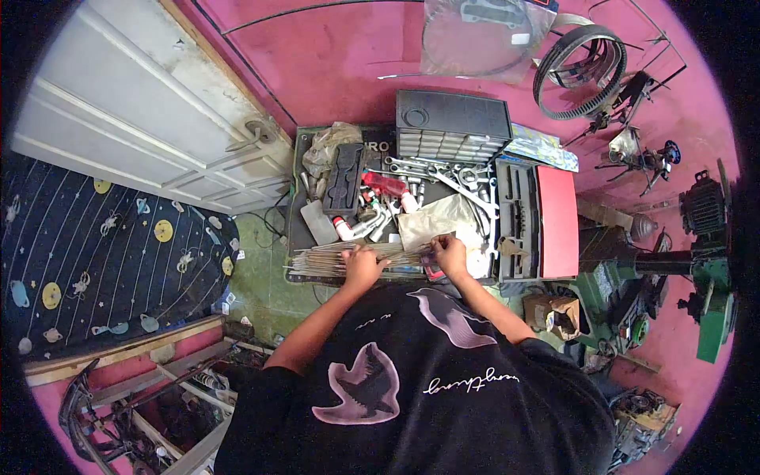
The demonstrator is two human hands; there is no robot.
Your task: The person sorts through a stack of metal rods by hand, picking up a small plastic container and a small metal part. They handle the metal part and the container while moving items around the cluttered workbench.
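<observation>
A bundle of long, thin, greyish rods (313,260), like welding rods, lies along the near edge of the workbench. My left hand (363,267) is over its middle, with bent fingers and thumb closed on some of the rods. At the bundle's right end is my right hand (450,256), fingers curled and pinched together; what they hold is too small to make out. Just beyond my right hand is a crumpled, pale plastic bag (431,223). A small red item (435,274) shows partly below the right hand.
Sockets, a red-handled tool (384,184) and several wrenches (473,190) crowd the bench. A black tray (344,180) stands left, a drawer cabinet (453,123) at the back, and an open toolbox with a red lid (557,222) at right. A green drill press (704,273) is farther right.
</observation>
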